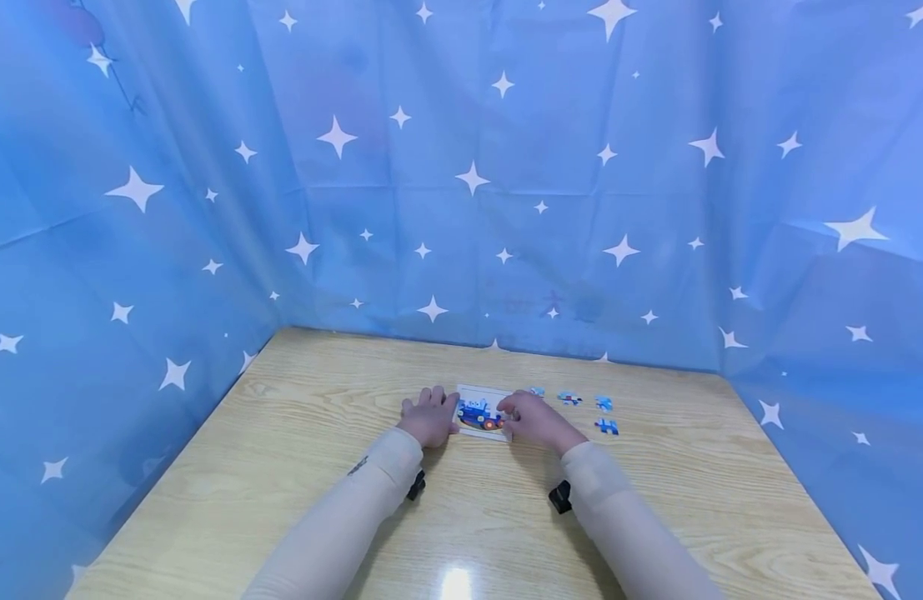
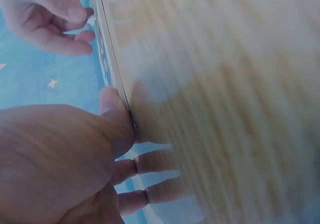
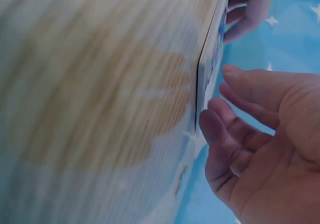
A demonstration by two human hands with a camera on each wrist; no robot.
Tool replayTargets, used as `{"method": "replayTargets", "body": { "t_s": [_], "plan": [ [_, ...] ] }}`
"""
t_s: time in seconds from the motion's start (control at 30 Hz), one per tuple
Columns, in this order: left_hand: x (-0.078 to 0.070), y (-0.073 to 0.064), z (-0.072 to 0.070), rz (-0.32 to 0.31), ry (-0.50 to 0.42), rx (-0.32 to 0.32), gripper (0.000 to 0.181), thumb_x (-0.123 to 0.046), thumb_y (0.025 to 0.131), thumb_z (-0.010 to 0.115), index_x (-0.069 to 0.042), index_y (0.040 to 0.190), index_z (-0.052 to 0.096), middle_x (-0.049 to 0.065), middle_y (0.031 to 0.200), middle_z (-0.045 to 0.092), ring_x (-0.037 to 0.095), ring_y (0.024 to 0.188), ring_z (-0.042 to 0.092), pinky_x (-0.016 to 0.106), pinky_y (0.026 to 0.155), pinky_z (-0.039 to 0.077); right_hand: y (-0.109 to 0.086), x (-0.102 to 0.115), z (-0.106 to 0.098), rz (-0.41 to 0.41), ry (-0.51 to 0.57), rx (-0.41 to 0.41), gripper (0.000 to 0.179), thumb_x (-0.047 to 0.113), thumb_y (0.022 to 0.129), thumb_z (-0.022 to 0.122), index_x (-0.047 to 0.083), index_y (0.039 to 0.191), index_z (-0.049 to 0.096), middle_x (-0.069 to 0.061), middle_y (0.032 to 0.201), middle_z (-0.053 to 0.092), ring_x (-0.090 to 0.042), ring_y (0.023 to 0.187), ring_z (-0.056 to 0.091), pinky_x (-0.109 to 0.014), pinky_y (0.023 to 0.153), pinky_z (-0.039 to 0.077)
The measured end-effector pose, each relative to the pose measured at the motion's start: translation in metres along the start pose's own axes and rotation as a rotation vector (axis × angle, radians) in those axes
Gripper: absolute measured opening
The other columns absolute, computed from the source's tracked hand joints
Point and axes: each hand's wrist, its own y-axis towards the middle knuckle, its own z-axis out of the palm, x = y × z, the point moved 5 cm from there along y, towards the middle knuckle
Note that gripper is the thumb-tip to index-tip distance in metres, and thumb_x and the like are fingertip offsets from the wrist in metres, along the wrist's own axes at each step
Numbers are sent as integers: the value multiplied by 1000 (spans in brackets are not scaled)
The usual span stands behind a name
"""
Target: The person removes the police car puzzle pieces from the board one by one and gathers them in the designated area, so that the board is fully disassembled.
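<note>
Wooden tabletop (image 1: 476, 533) bearing, toward its far edge, a framed jigsaw puzzle (image 1: 484, 434); its blue cartoon vehicle (image 1: 474, 414) stands upright to the person, long axis left-to-right. Right hand (image 1: 536, 418): fingers loosely bent, apart, over the puzzle's right side. Left hand (image 1: 429, 418): fingers spread, at left edge. Loose jigsaw pieces (image 1: 607, 427) lie rightward.

Both forearms (image 1: 337, 525) reach forward; left hand (image 1: 429, 418) fingers spread; right hand (image 1: 534, 418) fingers loosely bent.
</note>
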Motion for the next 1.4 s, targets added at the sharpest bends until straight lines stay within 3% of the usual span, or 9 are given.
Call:
{"method": "replayTargets", "body": {
  "t_s": [0.17, 0.47, 0.63, 0.9, 1.17, 1.4],
  "plan": [
    [3, 7, 4, 0, 12, -9, 64, -43, 104, 52, -24, 161, 29, 9, 138, 39, 27, 121, 36, 51, 93, 35, 11, 5, 4, 45, 19, -10, 26, 8, 98, 67, 4, 124, 70, -9, 114, 65, -24, 103, 64, -45, 91, 52],
    [3, 11, 8, 27, 25, -22, 56, -43, 104, 53, -31, 156, 36, 6, 125, 41, 26, 111, 36, 50, 86, 35, 26, 8, 10, 15, -42, -5, 30, 6, 98, 67, 4, 128, 68, -10, 120, 64, -25, 105, 64, -43, 91, 53],
    [2, 10, 7, 30, 32, -36, 53, -42, 104, 54, -32, 154, 39, 5, 121, 41, 25, 108, 36, 50, 84, 35, 28, 13, 11, 2, -84, 5, 31, 3, 96, 69, 4, 126, 69, -10, 115, 65, -24, 102, 64, -43, 90, 53],
    [2, 14, 10, 20, 57, -4, 52, -43, 104, 52, -28, 153, 40, 8, 129, 40, 27, 113, 37, 51, 87, 37, 29, 17, 13, 14, -103, 13, 33, 4, 97, 67, 6, 130, 67, -9, 109, 59, -21, 94, 61, -41, 84, 53],
    [1, 10, 6, 20, 56, -18, 48, -42, 105, 52, -29, 150, 42, 8, 126, 40, 27, 107, 36, 51, 85, 36, 28, 19, 13, 54, -127, 51, 33, 6, 101, 61, 9, 134, 64, -8, 113, 58, -22, 101, 61, -43, 90, 51],
    [0, 6, 4, 28, 49, -23, 47, -41, 104, 54, -28, 148, 44, 8, 125, 40, 27, 108, 36, 52, 85, 38, 27, 16, 12, 72, -66, 17, 40, 6, 102, 61, 1, 140, 56, -11, 121, 58, -27, 113, 61, -44, 99, 49]
  ]
}}
